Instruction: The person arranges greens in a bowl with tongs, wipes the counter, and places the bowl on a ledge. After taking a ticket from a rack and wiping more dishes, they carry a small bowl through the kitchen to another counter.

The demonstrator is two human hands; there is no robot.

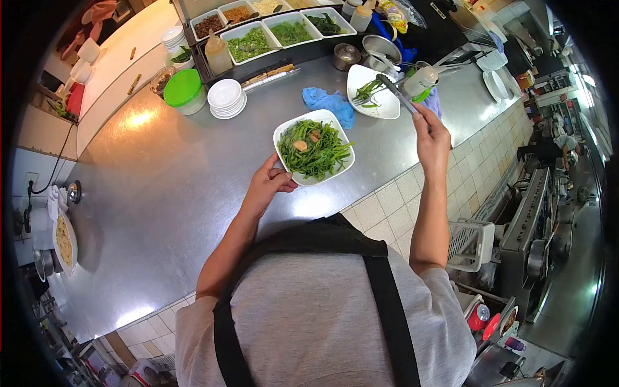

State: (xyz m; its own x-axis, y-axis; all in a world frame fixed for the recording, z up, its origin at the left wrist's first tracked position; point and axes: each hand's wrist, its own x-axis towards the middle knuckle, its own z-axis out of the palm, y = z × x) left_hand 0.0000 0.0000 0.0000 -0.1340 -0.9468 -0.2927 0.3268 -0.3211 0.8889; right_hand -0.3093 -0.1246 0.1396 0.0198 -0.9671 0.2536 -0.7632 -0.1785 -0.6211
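A square white bowl [295,178] heaped with cooked green stems [320,155] and a few pale brown pieces sits on the steel counter in front of me. My left hand [271,179] grips its near left rim, thumb along the edge and fingers curled beneath. My right hand [431,137] is wrapped around the handle of metal tongs [401,97], whose dark end reaches over a second white dish [387,108]. A small bunch of greens [367,93] lies in that dish, by the tongs' tips. Whether the tips pinch the greens is hard to make out.
Crumpled blue gloves [330,105] lie between the dishes. Stacked small plates [227,98], a green-lidded tub [184,90] and a knife [274,76] are to the left. Behind stand topping trays [289,33], a metal pot [380,48] and a squeeze bottle [421,80].
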